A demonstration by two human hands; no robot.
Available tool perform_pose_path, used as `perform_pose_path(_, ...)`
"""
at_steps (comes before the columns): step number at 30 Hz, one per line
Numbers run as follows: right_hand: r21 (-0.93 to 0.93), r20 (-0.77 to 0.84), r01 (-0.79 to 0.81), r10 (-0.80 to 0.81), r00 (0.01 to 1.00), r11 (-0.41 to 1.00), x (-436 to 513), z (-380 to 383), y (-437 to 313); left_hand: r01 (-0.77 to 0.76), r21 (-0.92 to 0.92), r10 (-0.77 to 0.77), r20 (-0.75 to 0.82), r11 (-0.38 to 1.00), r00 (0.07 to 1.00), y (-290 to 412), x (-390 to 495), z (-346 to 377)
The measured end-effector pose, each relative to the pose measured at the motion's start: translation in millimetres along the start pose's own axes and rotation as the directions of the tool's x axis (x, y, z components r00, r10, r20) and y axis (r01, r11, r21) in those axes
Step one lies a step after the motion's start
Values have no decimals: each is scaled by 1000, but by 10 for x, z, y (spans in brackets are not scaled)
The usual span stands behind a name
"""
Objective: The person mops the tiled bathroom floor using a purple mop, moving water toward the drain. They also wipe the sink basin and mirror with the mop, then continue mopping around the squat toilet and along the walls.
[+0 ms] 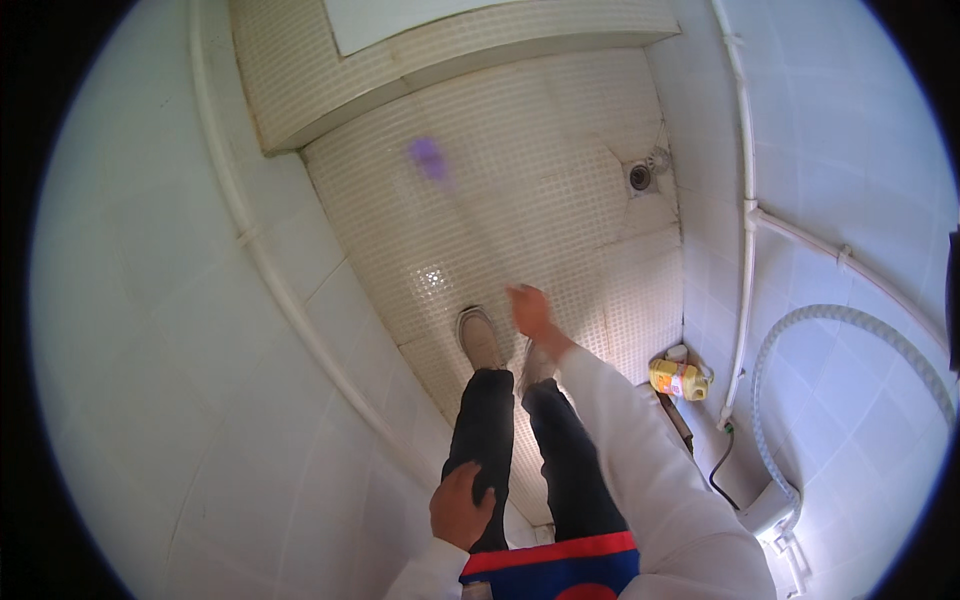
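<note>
My right hand (531, 311) reaches out over the tiled floor (517, 202), just past my shoes. It is slightly blurred, a finger sticks out to the left, and nothing shows in its grasp. My left hand (461, 506) hangs over my left thigh with thumb and fingers apart; I cannot tell whether it touches the dark trousers (480, 427). Farther ahead, a small purple patch (429, 157) appears over the floor, too blurred to name. A beige shoe (478, 337) stands left of my right hand, and the other shoe (537, 364) is partly hidden below it.
A raised tiled step (465, 56) crosses the far end. At right are an uncovered floor drain (640, 178) and a yellow plastic jug (679, 379). A grey flexible hose (780, 330) loops along the right wall. White pipes (746, 172) run along both side walls.
</note>
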State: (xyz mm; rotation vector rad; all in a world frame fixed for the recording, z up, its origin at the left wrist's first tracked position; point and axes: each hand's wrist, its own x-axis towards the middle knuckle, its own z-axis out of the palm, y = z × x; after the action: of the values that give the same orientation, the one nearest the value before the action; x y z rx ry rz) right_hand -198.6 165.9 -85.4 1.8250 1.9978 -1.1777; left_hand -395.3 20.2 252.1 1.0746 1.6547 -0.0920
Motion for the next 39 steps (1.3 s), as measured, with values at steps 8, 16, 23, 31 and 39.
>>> perform_pose_path(8, 16, 102, -190, 188, 977, 982, 1149, -540, -15, -30, -4, 30, -8, 1000, 1000, -48, 16, -15)
perform_pose_path(16, 54, -87, -414, 417, 905, 909, -53, -997, 1437, -65, 20, 65, 34, 998, 997, 7, 22, 46)
perform_pose_path(23, 243, 93, -538, 533, 841, 807, 1269, -750, 880, -13, 49, 11, 42, 999, 999, 142, 162, 26)
perform_pose_path(31, 402, -27, -661, 730, 683, 634, 336, -1697, 1800, -7, 32, 6, 21, 999, 1000, 485, 333, 31)
perform_pose_path(39, 690, 130, -596, 739, 661, 411, 1353, -1920, 1976, 34, 70, -38, 54, 997, 998, 564, 442, 86)
